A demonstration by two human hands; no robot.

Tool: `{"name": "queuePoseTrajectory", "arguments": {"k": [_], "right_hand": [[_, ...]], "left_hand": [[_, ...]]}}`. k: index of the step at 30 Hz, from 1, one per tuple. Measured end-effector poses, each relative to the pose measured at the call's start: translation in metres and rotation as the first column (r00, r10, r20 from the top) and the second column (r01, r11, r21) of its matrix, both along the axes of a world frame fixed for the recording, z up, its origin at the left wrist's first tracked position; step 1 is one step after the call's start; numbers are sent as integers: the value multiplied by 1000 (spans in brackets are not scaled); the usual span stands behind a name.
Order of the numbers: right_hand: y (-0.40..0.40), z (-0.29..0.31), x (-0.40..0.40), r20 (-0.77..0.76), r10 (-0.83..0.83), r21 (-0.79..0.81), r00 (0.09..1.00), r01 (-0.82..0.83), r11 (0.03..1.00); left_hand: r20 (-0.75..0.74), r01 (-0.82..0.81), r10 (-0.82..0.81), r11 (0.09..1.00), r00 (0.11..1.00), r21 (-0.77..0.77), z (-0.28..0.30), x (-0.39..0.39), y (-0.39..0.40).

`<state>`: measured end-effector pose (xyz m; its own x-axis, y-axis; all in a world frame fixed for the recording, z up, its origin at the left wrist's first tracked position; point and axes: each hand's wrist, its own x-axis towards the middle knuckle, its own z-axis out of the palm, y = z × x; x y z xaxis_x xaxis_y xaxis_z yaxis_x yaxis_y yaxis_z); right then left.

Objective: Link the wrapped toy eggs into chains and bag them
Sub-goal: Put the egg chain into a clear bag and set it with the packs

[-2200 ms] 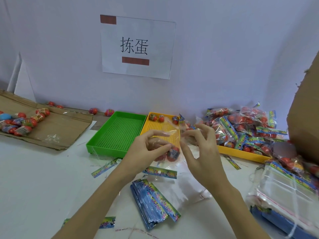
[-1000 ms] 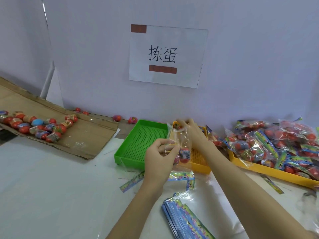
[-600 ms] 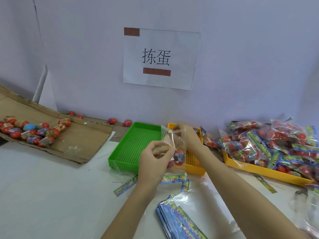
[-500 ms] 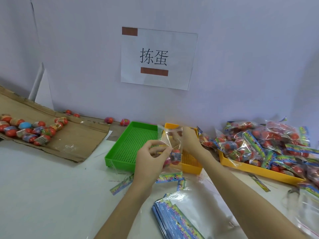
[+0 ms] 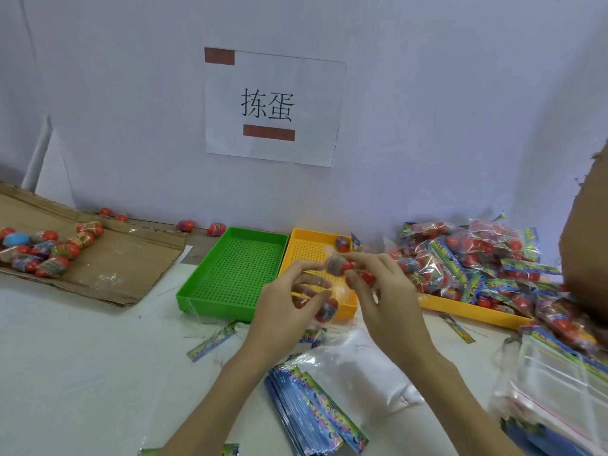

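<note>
Piling up to the right of the grip, finished bags of eggs (image 5: 473, 264) are overflowing a long yellow tray (image 5: 473, 312), which suggests much of the job is already done. Well off to the left of the hands, loose wrapped eggs (image 5: 46, 251) are lying on a flattened cardboard sheet (image 5: 125, 258), apparently waiting their turn, so a fair amount is looking left to do. Just behind the hands, a green tray (image 5: 237, 268) and a small yellow tray (image 5: 312, 251) are sitting side by side, the yellow one holding an egg at its far corner. Below the grip, a stack of printed header cards (image 5: 316, 413) is waiting. Between the hands, a clear bag (image 5: 329, 291) with an egg low inside it is being held up by the left hand (image 5: 283, 311), its fingers curling around the film. Directly above that bag, the right hand (image 5: 385, 291) is pinching a linked pair of eggs (image 5: 342, 266) at its fingertips, seemingly about to drop it in.
</note>
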<state>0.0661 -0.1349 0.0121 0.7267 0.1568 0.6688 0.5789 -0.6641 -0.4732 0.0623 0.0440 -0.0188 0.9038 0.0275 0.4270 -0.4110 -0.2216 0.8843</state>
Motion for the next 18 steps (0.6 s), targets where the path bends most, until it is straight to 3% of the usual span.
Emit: {"name": "queuePoseTrajectory", "arguments": {"k": [4,8,13,18], "right_hand": [[-4,1,1,-92,29,-200,995,-47,979],[-12,3,2,-173,86,-233,981,-125,964],[-15,8,4,-199,141,-128,970,-169,977],[-19,17,3,-161,122,97,979,-107,990]], "left_hand": [[53,2,-8,994,999,105,-1,-1,4],[84,75,-89,985,993,156,-4,0,6],[147,72,-100,980,984,186,-6,0,4],[62,66,-72,994,996,82,-8,2,2]]}}
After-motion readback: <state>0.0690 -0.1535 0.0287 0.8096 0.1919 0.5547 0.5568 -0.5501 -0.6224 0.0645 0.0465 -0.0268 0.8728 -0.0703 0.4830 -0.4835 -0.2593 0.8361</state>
